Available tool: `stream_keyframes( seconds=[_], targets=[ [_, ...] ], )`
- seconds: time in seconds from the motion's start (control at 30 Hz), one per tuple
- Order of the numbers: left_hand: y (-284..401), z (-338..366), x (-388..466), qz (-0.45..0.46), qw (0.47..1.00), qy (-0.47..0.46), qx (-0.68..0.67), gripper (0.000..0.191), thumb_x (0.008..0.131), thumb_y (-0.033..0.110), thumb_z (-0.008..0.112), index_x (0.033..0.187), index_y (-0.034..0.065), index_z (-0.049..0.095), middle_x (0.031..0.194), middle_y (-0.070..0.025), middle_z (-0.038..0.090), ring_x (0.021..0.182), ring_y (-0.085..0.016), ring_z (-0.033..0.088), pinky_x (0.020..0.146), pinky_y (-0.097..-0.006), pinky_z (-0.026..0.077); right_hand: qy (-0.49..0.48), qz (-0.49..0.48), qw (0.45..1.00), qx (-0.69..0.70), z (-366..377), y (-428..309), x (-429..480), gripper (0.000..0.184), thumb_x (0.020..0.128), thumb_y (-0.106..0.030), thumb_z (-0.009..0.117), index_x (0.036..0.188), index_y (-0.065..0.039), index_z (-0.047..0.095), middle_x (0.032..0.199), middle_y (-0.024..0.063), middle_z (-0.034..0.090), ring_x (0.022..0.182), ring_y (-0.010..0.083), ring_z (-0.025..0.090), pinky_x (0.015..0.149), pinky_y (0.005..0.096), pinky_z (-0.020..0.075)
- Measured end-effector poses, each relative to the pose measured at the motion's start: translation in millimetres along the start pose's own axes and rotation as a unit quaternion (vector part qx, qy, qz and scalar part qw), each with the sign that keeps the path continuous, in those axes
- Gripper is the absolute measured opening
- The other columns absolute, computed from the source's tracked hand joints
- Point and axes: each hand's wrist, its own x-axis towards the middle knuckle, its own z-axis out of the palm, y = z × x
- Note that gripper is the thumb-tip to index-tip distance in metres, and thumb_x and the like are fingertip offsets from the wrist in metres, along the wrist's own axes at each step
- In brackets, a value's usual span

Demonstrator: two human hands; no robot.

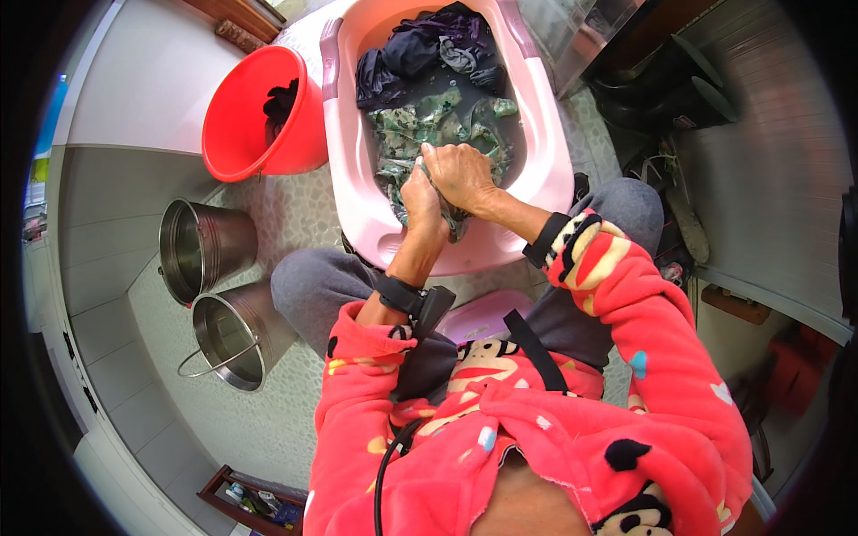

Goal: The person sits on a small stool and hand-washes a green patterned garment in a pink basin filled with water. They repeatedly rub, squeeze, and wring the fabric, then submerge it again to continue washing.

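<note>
A pink plastic tub (548, 127) with mauve handles stands before me, holding dark, cloudy water. Both my hands meet over its near end. My left hand (423, 197) grips a bunched part of a wet green camouflage garment (402, 127). Against it, my right hand (461, 175) is closed on the same cloth, its knuckles up. One corner of the garment hangs over the tub's near inner wall, and the rest lies in the water. Beyond it, several dark clothes (409, 57) and a grey piece of cloth (458, 55) are heaped at the far end.
Left of the tub stands a red bucket (231, 127) with a black cloth (281, 106) inside. Two metal buckets (231, 234) (268, 328) of water stand near my left knee. Black rubber boots (663, 100) are at the right. A pink plastic stool (479, 313) shows between my legs.
</note>
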Motion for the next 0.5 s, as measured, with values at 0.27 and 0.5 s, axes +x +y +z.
stream_keyframes(
  seconds=[0.27,0.5],
  targets=[
    [2.5,-14.8,-1.2,-0.077,0.991,-0.098,-0.047,0.026,0.094,0.031,0.050,0.090,0.0075,0.059,0.082,-0.0029,0.059,0.073,-0.014,0.057,0.067,-0.0307,0.048,-0.036,-0.108,0.987,-0.109,-2.2,-0.3,-11.5,0.037,0.087,-0.026,0.046,0.062,-0.006,0.065,0.062,0.0156,0.064,0.055,0.0306,0.065,0.052,0.0416,0.0529],
    [10.7,-20.7,0.9,-0.122,0.991,-0.060,-0.001,0.029,0.094,0.033,0.049,0.081,0.0082,0.055,0.074,-0.0042,0.058,0.071,-0.018,0.058,0.065,-0.0364,0.050,-0.092,-0.124,0.988,0.002,0.9,-8.5,-29.1,0.039,0.089,-0.028,0.046,0.062,-0.005,0.062,0.058,0.0181,0.060,0.055,0.0343,0.063,0.052,0.0452,0.0505]
  ],
)
